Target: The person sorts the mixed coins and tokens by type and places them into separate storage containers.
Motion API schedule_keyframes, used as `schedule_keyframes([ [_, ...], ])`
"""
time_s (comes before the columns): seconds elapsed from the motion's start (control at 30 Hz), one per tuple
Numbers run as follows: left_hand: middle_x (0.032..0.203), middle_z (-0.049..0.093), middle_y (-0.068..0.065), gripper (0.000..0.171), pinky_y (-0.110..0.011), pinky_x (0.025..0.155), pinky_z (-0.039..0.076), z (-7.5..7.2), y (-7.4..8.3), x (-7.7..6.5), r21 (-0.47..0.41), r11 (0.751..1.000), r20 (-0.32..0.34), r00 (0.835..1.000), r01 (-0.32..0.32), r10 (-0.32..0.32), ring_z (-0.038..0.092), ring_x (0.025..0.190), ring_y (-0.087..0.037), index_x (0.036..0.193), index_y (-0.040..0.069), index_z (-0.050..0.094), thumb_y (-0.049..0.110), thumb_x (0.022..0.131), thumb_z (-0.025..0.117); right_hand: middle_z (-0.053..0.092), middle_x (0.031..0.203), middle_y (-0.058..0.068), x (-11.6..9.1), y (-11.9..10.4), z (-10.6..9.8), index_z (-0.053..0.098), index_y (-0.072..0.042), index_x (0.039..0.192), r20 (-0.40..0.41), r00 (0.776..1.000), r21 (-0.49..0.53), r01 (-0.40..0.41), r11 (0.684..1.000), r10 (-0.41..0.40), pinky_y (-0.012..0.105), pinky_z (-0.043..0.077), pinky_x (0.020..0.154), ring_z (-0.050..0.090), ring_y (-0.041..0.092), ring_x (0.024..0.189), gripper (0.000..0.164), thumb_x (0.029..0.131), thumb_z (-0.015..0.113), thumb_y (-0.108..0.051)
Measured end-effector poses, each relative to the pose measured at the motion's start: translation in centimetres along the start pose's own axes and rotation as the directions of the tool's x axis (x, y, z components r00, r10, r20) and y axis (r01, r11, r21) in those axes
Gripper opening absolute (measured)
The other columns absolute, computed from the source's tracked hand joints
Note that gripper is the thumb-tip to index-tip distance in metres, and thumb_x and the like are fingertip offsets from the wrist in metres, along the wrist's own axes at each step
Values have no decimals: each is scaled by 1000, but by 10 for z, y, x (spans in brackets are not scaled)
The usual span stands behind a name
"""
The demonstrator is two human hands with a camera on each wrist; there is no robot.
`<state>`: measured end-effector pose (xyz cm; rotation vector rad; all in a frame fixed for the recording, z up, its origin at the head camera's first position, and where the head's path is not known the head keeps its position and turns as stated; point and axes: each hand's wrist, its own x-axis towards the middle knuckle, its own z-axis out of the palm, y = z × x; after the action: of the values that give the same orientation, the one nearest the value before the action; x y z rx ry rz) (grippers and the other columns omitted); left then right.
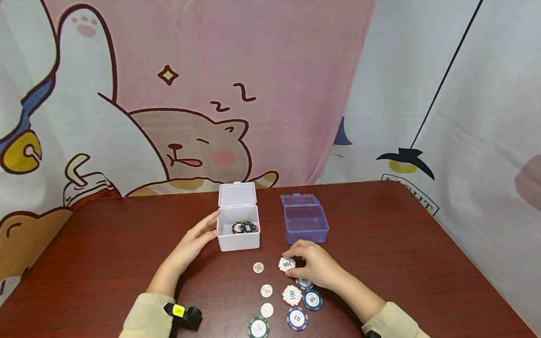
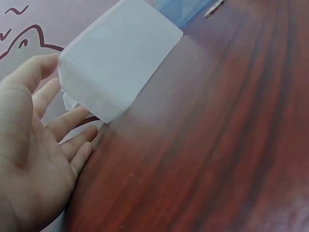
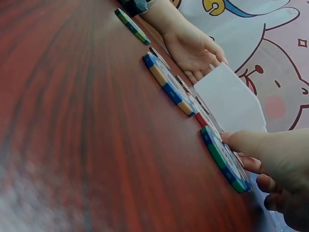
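My left hand [image 1: 192,246] rests its fingertips against the left side of a white plastic box [image 1: 240,242], fingers extended in the left wrist view. The box's lid is up, and black poker chips [image 1: 249,226] lie inside. My right hand [image 1: 316,264] pinches a white poker chip [image 1: 286,263] marked 100 at its edges, low over the table in front of a blue see-through box [image 1: 307,236]. Just below that hand lie a red-and-white 100 chip [image 1: 292,295] and blue chips [image 1: 312,300], one partly hidden by the fingers.
Small pale discs [image 1: 266,290] form a rough column left of the chips. A green-edged chip [image 1: 258,329] and a blue 10 chip [image 1: 297,318] lie nearest me. The blue box's lid also stands up. A printed cloth [image 1: 292,81] hangs behind the brown table [image 1: 377,235].
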<state>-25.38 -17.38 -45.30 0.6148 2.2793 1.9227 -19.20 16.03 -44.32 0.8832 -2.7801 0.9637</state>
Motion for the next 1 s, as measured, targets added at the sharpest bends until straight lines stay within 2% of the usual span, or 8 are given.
schedule_keyframes([
  [0.4,147,36,-23,53,-57,105,22,-1,0,0,-3,1000,0,1000,3,-3,33,134,-39,149,7,34,8,98,51,61,94,-5,2,2,3,74,-8,104,-18,999,18,39,999,-39,26,47,73,56,11,85,31,74,83,-13],
  [0.77,148,35,-23,55,-57,105,22,-1,0,1,-10,1000,5,1000,6,-6,32,134,-40,149,7,32,9,98,52,60,95,-5,3,-4,0,73,-7,106,-61,996,46,63,997,-60,26,47,70,55,12,84,35,73,83,-11],
  [0.93,147,32,-28,54,-58,105,21,2,21,-5,10,1000,14,1000,24,-24,30,134,-43,148,0,30,4,98,50,60,96,-6,7,-9,1,74,-7,106,-78,995,42,66,997,-63,26,47,70,55,12,85,36,72,84,-13],
  [1.0,147,32,-28,54,-58,105,21,2,22,-6,12,1000,15,1000,26,-26,30,134,-42,148,-1,30,4,98,49,60,96,-6,9,-12,0,73,-7,106,-83,995,49,66,997,-61,26,47,69,55,12,84,36,72,83,-13],
])
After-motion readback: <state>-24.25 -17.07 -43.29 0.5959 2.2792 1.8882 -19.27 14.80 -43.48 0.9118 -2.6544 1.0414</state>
